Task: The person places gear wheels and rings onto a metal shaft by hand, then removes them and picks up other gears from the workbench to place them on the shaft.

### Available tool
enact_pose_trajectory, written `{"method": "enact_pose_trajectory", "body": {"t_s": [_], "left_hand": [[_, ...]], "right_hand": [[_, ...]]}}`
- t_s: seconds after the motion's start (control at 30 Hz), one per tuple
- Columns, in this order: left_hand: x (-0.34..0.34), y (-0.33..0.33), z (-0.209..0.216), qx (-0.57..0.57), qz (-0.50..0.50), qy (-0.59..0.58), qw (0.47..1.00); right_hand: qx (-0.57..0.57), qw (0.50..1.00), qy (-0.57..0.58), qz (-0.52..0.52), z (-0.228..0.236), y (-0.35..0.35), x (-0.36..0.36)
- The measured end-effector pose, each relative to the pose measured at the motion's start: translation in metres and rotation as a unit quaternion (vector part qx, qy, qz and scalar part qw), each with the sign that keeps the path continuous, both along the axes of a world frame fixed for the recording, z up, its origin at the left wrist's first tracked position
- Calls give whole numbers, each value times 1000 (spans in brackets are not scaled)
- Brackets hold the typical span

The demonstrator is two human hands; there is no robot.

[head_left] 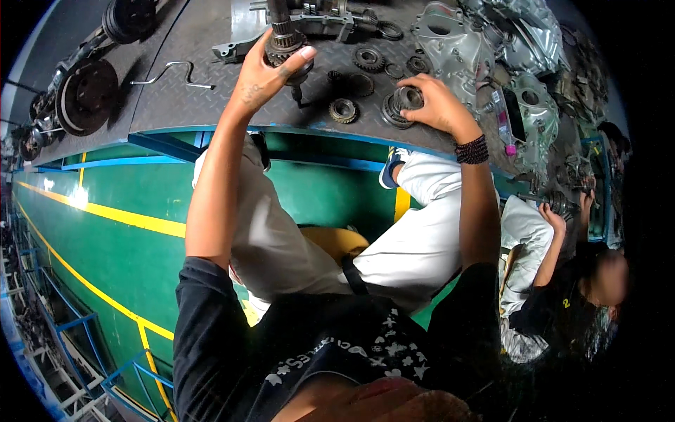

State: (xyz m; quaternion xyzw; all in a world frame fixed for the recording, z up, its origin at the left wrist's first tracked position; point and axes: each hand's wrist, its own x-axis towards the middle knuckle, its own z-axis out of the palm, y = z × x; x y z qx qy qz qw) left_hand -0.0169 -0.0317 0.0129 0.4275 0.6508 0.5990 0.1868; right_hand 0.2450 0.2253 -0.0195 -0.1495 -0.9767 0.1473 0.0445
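My left hand (266,76) is wrapped round a geared transmission shaft (283,35), which stands about upright with its thin lower tip close to the bench top. To the right, my right hand (439,105) grips a small gear (408,98) between thumb and fingers. Just below that gear, a larger ring-shaped gear (395,112) lies on the bench. Between my hands several loose parts lie flat: a toothed gear (344,110), another gear (368,58) and a dark ring (361,85). My left palm and fingers hide part of the shaft.
The steel bench (176,105) carries an open metal housing (316,24) at the back and silver gearbox casings (450,53) at right. A bent crank handle (172,74) and an axle with a brake disc (88,97) lie left. Another person (562,281) handles a geared part at right.
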Motion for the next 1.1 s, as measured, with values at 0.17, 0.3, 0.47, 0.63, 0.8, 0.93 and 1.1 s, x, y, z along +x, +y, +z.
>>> {"method": "enact_pose_trajectory", "body": {"t_s": [0.17, 0.3, 0.47, 0.63, 0.8, 0.93, 1.1], "left_hand": [[-2, 0, -1, 16, -6, 5, 1000], [-3, 2, -2, 3, 9, 19, 1000], [-4, 2, -2, 32, -8, -22, 999], [-9, -5, -4, 21, 16, -29, 999], [-3, 3, 0, 16, 18, -24, 999], [-4, 2, -3, 28, 19, -51, 998], [-12, 1, -8, 27, 25, -32, 999]], "right_hand": [[43, 994, 78, -62, 12, 39, -18], [75, 995, 72, -11, -33, 74, -32], [59, 998, 24, -21, -39, 77, -36], [-41, 999, 21, -21, -4, 30, -29], [-56, 995, -67, 56, -19, -17, -7], [-77, 992, -32, 90, -22, 0, -16], [-303, 948, 82, 50, 11, 25, -12]]}}
